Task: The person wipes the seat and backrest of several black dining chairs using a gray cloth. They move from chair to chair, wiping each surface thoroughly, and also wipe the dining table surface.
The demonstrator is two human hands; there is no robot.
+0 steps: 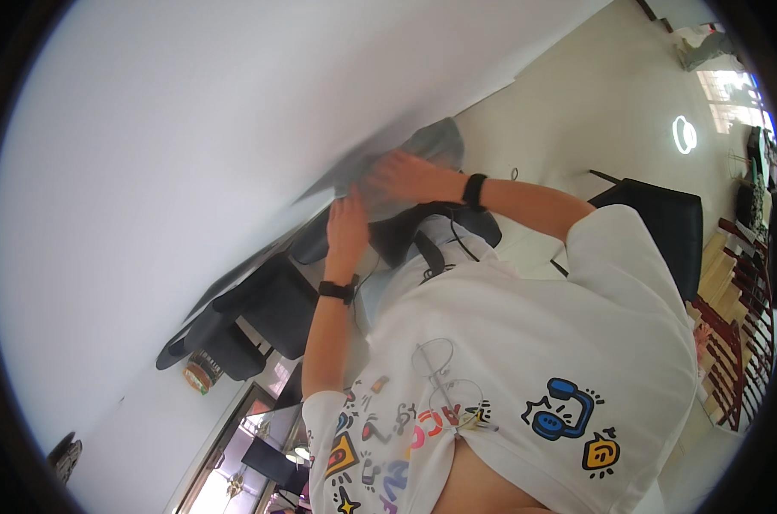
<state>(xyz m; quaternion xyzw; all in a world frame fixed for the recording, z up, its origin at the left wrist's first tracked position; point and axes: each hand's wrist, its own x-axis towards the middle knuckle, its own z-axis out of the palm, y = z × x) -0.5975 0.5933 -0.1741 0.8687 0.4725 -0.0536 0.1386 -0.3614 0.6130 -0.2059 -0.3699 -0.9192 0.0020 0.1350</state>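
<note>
A grey-green cloth or garment [436,144] lies bunched at the edge of a white surface [189,148], possibly a tabletop. Flat on the cloth, with its fingers spread and slightly blurred, rests my right hand [404,178], a black band round its wrist. My left hand [348,225] touches the cloth's near left corner with its fingertips; it too has a black wristband. Neither hand shows a clear grip. Part of the cloth is hidden under the hands.
Black chairs [276,302] stand along the white surface at the left. Another black chair [664,225] is at my right. A dark cable [462,238] hangs near my lap. Wooden stairs with a red-brown railing [725,321] and a person's legs [709,51] are farther right.
</note>
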